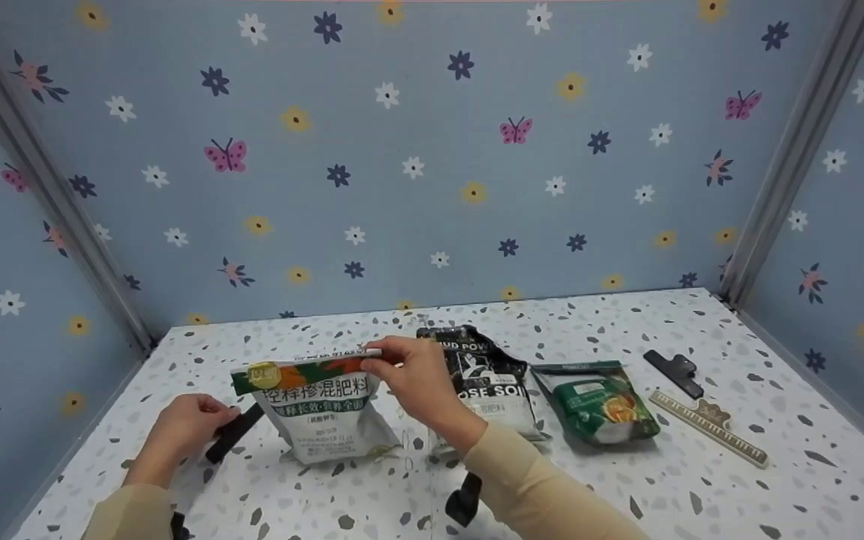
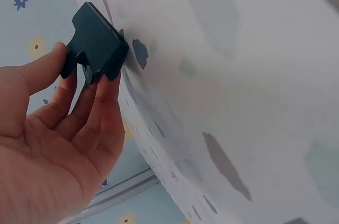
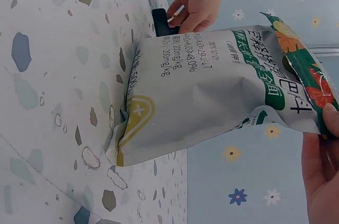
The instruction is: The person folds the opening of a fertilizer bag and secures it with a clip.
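Left hand point(image 1: 186, 426) low, pinching a black clip point(image 1: 235, 433); right hand point(image 1: 418, 381) higher, gripping the white bag point(image 1: 331, 431) up top. Speckled table point(image 1: 312, 506) stretches in front, left edge kinda near.

- Head view: even, fairly bright, diffuse light over the speckled table point(image 1: 357, 499) and patterned wall point(image 1: 432, 214); looks to come from above.
- Shadows soft-edged; grey patches on the table beside the black clip point(image 1: 235, 433) and at the foot of the white bag point(image 1: 327, 433).
- Mild sheen on the green pouch point(image 1: 603, 405). Large print legible, small print smeared.
- Wide-angle look, side walls splaying outward left and right.
- Left wrist view: dimmer, cool cast; left hand point(image 2: 63, 144) softly shaded. Near table pale, out of focus.
- Right wrist view: clearer; most bag lettering readable, slight gloss along its coloured top band point(image 3: 303, 60).
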`<state>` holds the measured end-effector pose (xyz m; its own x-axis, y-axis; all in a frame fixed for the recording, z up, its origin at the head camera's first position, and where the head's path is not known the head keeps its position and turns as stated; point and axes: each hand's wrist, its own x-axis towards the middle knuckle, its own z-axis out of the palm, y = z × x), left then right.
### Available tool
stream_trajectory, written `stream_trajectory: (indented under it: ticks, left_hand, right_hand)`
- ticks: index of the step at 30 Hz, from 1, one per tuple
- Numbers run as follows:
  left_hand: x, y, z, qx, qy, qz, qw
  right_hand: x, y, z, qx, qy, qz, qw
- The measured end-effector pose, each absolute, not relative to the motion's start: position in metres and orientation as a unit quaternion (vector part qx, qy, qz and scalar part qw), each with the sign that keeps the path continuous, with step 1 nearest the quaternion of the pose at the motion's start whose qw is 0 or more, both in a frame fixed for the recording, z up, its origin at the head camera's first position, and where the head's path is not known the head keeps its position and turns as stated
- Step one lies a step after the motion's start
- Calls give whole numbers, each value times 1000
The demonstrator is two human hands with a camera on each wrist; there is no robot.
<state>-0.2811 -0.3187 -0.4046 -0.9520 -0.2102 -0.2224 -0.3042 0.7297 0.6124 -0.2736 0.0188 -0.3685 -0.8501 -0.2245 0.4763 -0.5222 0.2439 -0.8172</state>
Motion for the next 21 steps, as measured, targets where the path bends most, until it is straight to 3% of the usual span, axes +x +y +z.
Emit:
stream_trajectory:
  ticks: [8, 21]
  left_hand:
    - [-281, -320, -407, -138, 918, 370, 41]
    - [-271, -314, -393, -113, 911, 393, -53]
  right_hand:
    - [-272, 19, -369, 232, -777, 572, 126]
    - [-272, 18, -370, 226, -774, 578, 123]
